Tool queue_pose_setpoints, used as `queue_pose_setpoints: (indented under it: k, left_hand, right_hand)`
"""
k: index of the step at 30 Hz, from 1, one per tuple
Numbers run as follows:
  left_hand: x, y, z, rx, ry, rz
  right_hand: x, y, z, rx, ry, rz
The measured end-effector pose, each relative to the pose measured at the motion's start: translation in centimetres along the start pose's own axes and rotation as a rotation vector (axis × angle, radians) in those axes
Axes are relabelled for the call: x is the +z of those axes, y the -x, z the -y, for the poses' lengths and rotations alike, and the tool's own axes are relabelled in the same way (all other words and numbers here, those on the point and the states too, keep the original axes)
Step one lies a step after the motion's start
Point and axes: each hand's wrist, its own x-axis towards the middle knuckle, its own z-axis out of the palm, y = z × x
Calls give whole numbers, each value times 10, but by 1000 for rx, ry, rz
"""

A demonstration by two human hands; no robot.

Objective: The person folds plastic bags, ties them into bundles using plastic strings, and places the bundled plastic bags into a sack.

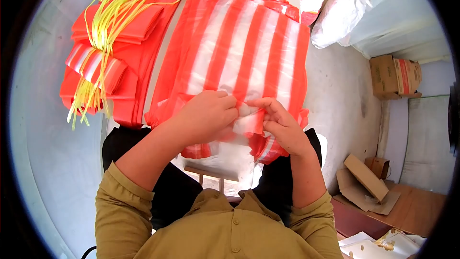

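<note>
A stack of red-and-white striped plastic bags (pixel 244 43) lies flat before me, its near end hanging over the table edge above my lap. My left hand (pixel 211 113) is closed, its curled fingers at the near part of the top bag. Beside it, my right hand (pixel 283 125) pinches the same bag's plastic between thumb and fingers. Between the hands the film is bunched up. What exactly lies under the left fingertips is hidden. To the left sit folded red bags (pixel 136 26) with a bunch of yellow plastic strips (pixel 101 33) draped across them.
The pale table (pixel 335 81) extends to the right of the stack. A white plastic sack (pixel 338 14) rests at the back right. A cardboard box (pixel 390 77) stands beyond. An opened carton (pixel 366 184) lies on a brown wooden surface (pixel 417 206) at lower right.
</note>
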Motion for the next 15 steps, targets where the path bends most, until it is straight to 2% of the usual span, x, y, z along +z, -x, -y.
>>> queue_pose_setpoints:
  k: [5, 10, 13, 15]
  left_hand:
    - [3, 1, 2, -8, 12, -5]
    - [-1, -3, -1, -94, 44, 14]
    - [-11, -9, -5, -229, 116, 140]
    - [-12, -9, -5, -209, 117, 126]
  right_hand:
    - [14, -7, 11, 6, -51, -33]
    - [19, -19, 8, -97, 135, -127]
    - [18, -24, 9, -91, 102, -132]
    - [17, -24, 10, -77, 42, -112]
